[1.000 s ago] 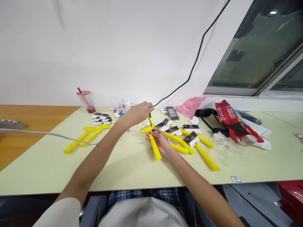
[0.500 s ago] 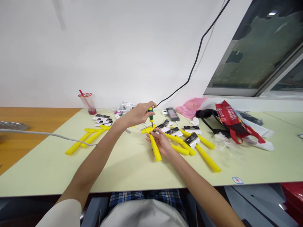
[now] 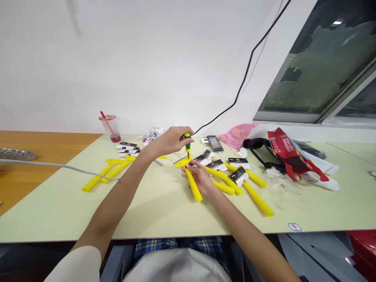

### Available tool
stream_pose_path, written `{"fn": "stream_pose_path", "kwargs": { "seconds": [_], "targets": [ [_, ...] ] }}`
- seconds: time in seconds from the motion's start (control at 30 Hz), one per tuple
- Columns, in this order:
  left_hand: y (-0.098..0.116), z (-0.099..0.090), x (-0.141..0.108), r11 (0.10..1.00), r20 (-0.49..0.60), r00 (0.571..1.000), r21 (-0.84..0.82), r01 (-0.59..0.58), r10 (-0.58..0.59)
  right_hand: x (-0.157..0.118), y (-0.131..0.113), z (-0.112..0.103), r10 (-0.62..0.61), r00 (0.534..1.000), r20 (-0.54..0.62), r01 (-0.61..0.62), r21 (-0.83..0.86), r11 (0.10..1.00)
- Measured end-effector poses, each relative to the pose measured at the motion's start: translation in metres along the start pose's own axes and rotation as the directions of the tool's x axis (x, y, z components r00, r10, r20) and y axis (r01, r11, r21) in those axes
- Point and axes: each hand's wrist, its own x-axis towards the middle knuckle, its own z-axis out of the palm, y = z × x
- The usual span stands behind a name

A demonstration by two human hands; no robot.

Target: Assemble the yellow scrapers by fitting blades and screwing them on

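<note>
- Two bare hands are at work over the pale bench (image 3: pixel 147 211), the left hand (image 3: pixel 174 140) a little higher than the right hand (image 3: pixel 202 176).
- The left hand has its fingers closed round the green-and-yellow handle of a screwdriver (image 3: pixel 187 142), which stands nearly upright, tip down at the scraper head.
- The right hand, just below, grips a yellow scraper (image 3: pixel 194 184) by the neck, its handle slanting down toward the person and a thin blade (image 3: pixel 179 159) along its head.
- Left of the left hand, a loose metal strip (image 3: pixel 158 162) lies on the bench; farther out are two spare scrapers (image 3: pixel 113 171), with a stack of cards (image 3: pixel 128 148) just behind them.
- Beyond those stands a clear cup (image 3: pixel 110 129) with a red straw and some red drink in it.
- Right of the right hand, several carded scrapers (image 3: pixel 258 199) lie in a loose spread, black-and-white cards at their heads.
- Behind that spread I can see a phone (image 3: pixel 215 144) and a pink plastic bag (image 3: pixel 237 135); farther right, black headphones (image 3: pixel 263 156) sit against a red bag (image 3: pixel 282 145).
</note>
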Motion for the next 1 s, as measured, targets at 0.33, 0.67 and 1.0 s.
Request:
{"fn": "stream_pose_path", "kwargs": {
  "seconds": [0.33, 0.67, 1.0],
  "targets": [
    [0.019, -0.033, -0.006, 1.000, -0.503, 0.865, -0.002, 0.003, -0.003, -0.001, 0.000, 0.002, -0.167, 0.986, 0.025, 0.169, -0.072, 0.983],
    [0.010, -0.067, -0.016, 0.997, -0.747, 0.665, -0.053, -0.049, -0.007, -0.005, -0.013, 0.007, -0.270, 0.960, 0.071, 0.273, -0.030, 0.962],
    [-0.009, -0.062, -0.012, 0.969, -0.598, 0.791, -0.244, -0.025, -0.131, -0.005, -0.012, 0.008, -0.247, 0.969, 0.023, 0.248, -0.045, 0.968]
  ]
}}
